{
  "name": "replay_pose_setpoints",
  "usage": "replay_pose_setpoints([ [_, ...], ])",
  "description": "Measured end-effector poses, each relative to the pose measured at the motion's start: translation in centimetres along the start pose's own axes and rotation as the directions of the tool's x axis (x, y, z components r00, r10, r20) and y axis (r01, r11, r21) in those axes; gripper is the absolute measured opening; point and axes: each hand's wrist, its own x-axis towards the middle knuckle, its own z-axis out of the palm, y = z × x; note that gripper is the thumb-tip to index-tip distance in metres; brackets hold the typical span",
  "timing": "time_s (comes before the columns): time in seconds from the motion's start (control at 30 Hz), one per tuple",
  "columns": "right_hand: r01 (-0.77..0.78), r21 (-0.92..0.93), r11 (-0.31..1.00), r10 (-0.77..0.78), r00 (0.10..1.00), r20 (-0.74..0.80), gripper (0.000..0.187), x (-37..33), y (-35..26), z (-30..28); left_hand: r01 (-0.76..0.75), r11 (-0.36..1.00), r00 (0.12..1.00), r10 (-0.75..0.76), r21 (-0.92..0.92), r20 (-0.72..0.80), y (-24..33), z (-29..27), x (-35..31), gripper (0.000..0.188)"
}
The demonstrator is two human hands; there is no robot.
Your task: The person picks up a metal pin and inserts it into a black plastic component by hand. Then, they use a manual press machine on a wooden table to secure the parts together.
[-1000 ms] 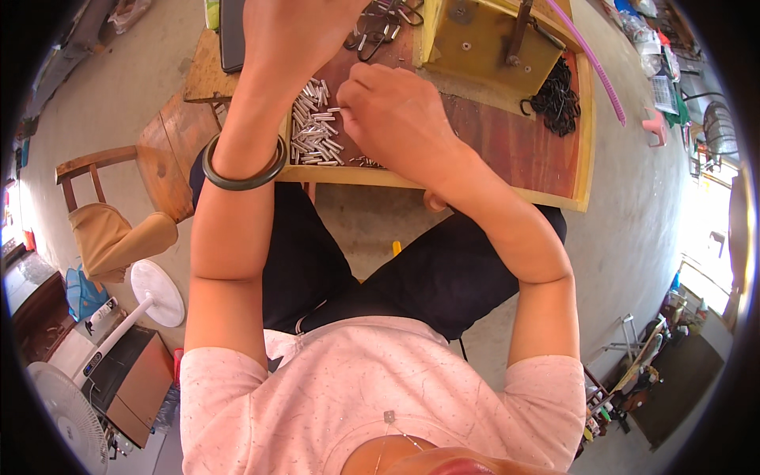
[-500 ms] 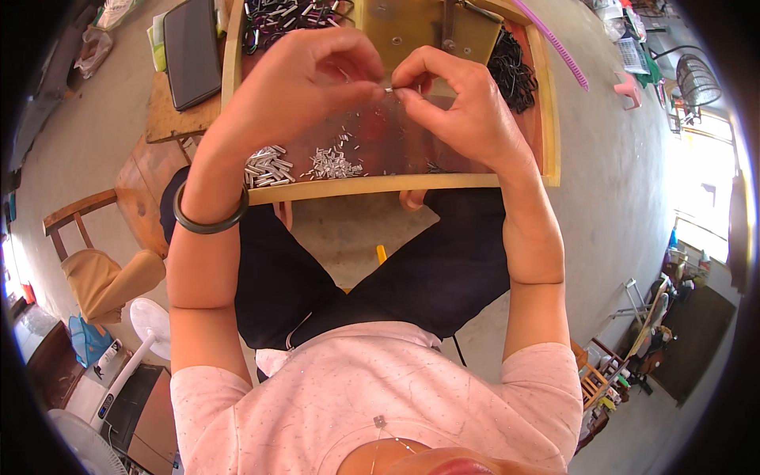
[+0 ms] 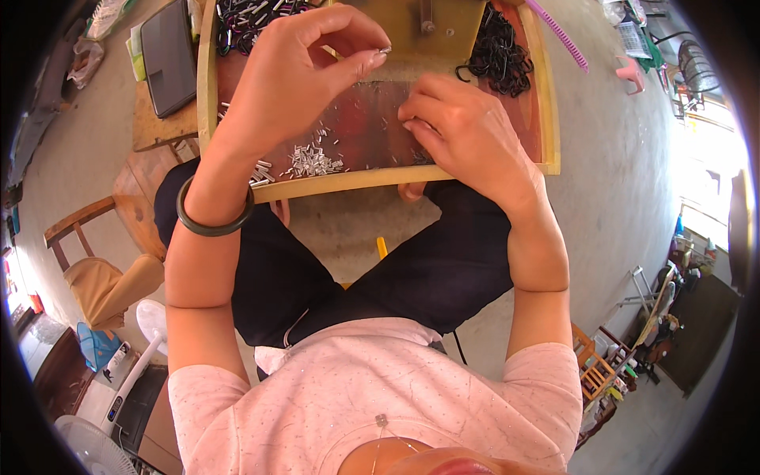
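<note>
Here, we see the left hand (image 3: 289, 83) raised over the bench (image 3: 328, 187), its thumb and index finger closed at the tips on a small metal piece (image 3: 385, 51). Only a bit of that silvery piece shows, at the very end of the pinch, and we find a rounded gap between the finger and thumb behind it. A dark bracelet (image 3: 207, 230) circles the wrist.

The right hand (image 3: 467, 123) hangs lower, well apart from the left, over the reddish-brown surface. Its fingers are loosely curled, with the thumb tip near the index finger; we cannot tell whether anything sits between them.

Below the left hand, near the front rim, we have a loose pile of short metal bits (image 3: 314, 161), a few of them strayed behind it. Just left of the pile lie some longer metal tubes (image 3: 260, 172), partly hidden by the left forearm. At the far left of the bench we see a heap of dark loops (image 3: 249, 22) mixed with shiny pieces. Beyond the right hand lies a tangle of black hooks (image 3: 505, 59), beside a yellowish metal block (image 3: 408, 47). To the bench's left, we notice a dark flat tablet (image 3: 169, 63) on a wooden stand (image 3: 154, 123).
</note>
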Motion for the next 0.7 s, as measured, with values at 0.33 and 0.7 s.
replay_pose_setpoints([
  [0.33,-0.015,-0.041,0.999,0.024,0.97,0.241,0.01,-0.5,-0.9,-0.4,0.008,0.99,1.0,-0.007,-0.138,0.012,-1.2,-0.2,-0.2,0.015],
  [0.7,-0.22,0.136,0.966,0.147,0.9,0.411,0.011,0.8,-0.4,0.2,0.01,0.991,1.0,-0.008,-0.132,0.013,-1.2,-0.1,-0.4,0.014],
])
